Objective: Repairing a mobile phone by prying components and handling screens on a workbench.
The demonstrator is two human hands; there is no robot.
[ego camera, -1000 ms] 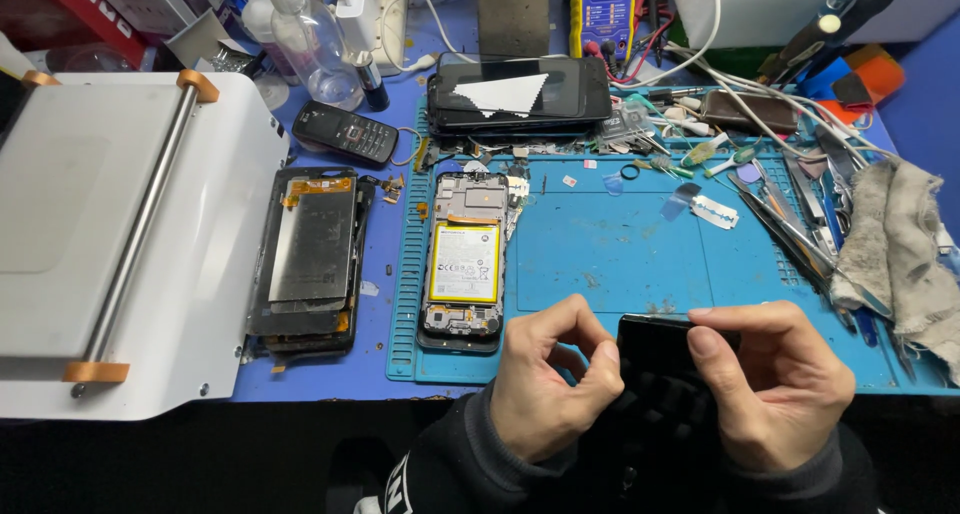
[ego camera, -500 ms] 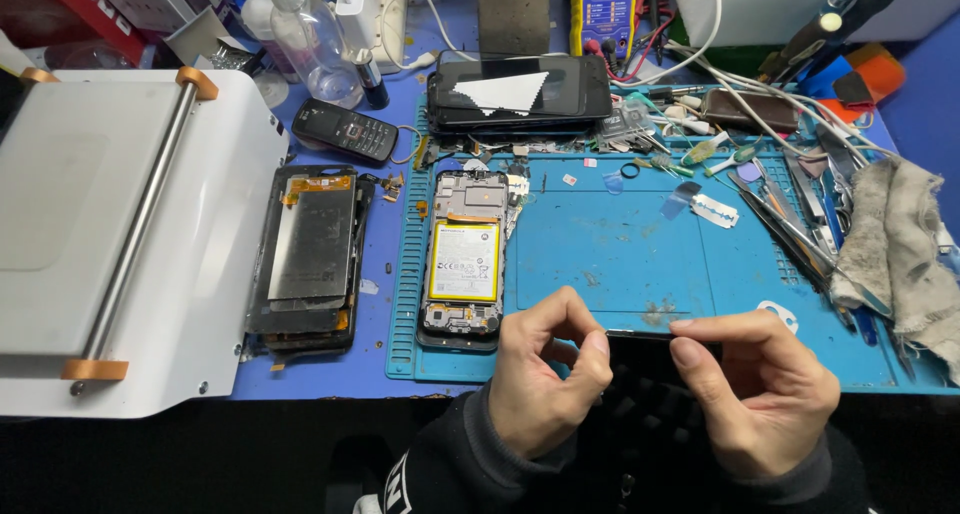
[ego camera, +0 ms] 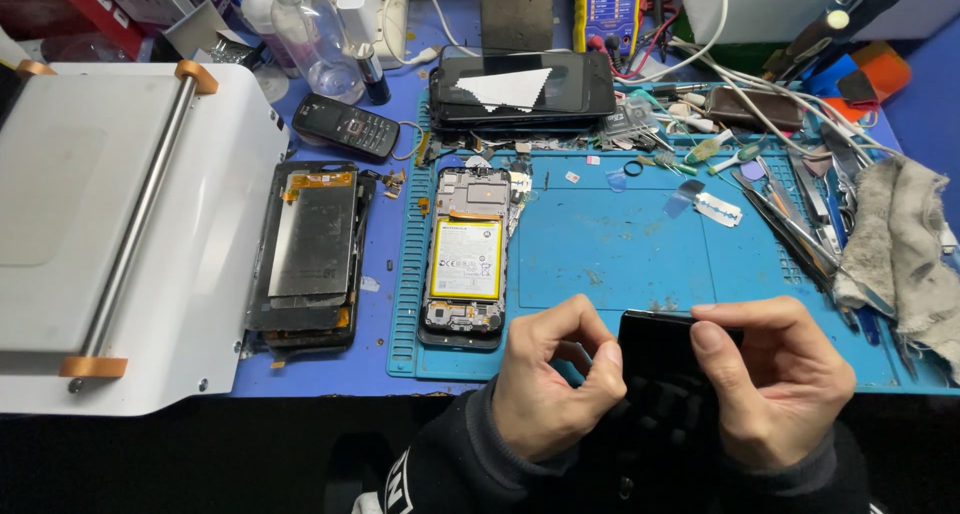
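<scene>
Low over the blue mat's near edge, a black glossy panel sits between both hands. The right hand pinches its top edge between thumb and forefinger; the left hand touches its left side, fingertips curled together.

Yellow battery label in opened phone; dark screens stacked behind

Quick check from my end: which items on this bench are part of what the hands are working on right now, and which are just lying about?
In hand:
- black glossy panel, pinched between left hand and right hand
- opened phone with yellow battery, close by on the blue mat

Lying about:
- separated screen assembly
- white machine
- keypad phone
- stacked black phones
- grey rag
- tweezers
</scene>
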